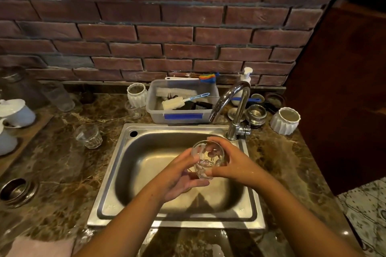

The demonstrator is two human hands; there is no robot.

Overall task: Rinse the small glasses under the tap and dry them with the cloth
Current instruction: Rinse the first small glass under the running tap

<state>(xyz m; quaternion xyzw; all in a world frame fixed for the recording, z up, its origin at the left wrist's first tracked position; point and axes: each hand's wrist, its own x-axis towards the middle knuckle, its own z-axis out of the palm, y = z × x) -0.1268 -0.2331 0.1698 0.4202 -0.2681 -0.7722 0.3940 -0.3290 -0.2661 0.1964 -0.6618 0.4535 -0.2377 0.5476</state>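
Now, going from the left, a folded pale pink cloth (pixel 40 246) lies on the dark marble counter (pixel 62 173), far from the fingers and not in reach without letting go. Another small clear ribbed glass (pixel 88 135) stands on this counter, well apart to the left of the hands. The left hand (pixel 179 179) has its fingers curled under and around the base of the small clear drinking glass (pixel 206 159), which is held over the steel sink basin (pixel 133 165). The right hand (pixel 231 162) closes on the other side, its fingers wrapped over the rim and far wall, thumb pressed near the base. So the glass is tilted, its mouth turned toward the camera, between both palms.

I see no water stream from the curved chrome tap (pixel 231 102), whose spout ends above and behind the fingers. The skin looks wet, so I judge that the glass may slip and hit the steel bottom. Also, lifting it toward the spout could knock the rim on the metal, because the spout is near the fingertips
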